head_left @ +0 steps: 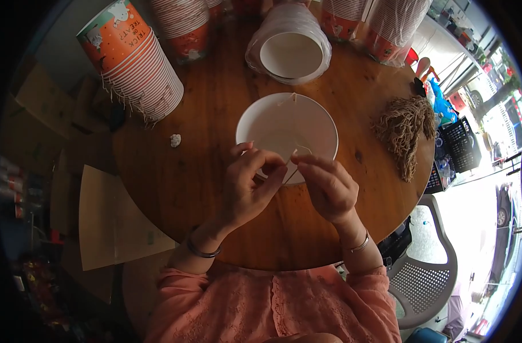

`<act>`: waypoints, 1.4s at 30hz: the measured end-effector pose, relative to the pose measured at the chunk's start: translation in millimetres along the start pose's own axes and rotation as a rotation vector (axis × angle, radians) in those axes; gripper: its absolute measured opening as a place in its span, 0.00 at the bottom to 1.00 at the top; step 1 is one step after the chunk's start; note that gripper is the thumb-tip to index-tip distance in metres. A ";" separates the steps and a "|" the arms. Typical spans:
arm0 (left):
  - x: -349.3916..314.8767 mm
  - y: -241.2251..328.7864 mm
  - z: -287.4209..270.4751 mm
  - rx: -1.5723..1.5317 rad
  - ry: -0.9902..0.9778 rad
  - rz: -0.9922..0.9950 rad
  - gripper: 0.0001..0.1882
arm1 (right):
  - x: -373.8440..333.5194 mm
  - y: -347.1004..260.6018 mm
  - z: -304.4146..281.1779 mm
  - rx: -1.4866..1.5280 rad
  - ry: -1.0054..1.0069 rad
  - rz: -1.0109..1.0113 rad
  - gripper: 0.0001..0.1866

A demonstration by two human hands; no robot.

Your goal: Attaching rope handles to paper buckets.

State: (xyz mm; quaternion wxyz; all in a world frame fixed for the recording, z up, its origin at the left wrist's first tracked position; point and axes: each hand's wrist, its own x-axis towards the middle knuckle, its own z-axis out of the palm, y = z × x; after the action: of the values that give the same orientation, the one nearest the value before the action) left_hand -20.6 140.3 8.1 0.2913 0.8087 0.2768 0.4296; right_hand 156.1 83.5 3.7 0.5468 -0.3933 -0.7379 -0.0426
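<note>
A white round paper bucket (267,117) stands mouth up on the wooden table in front of me. At its near rim, my left hand (246,186) pinches a thin beige cord (304,147) between thumb and forefinger. Just to the right, my right hand (332,186) has its fingertips closed on the same cord, close to the left fingertips. A short loop of the cord curls up above the right fingers. On the bucket's far rim a small bit of cord (294,98) shows. My hands hide much of the near rim.
A tall stack of orange printed buckets (144,74) leans at the left, beside a small white lump (176,140). Plastic-wrapped stacks (289,54) line the far edge. A bundle of beige cords (407,128) lies right. Beyond are a black basket (461,146) and a grey chair (427,280).
</note>
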 end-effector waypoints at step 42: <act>6.0 -1.4 -1.7 0.039 -0.107 0.047 0.03 | 10.1 13.7 -11.6 0.087 -0.074 0.362 0.06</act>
State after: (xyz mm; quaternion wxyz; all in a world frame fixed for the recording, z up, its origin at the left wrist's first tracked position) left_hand -19.5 145.8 11.1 0.2797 0.8422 0.2503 0.3872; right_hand 172.8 92.6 11.9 0.5344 -0.4970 -0.6759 0.1029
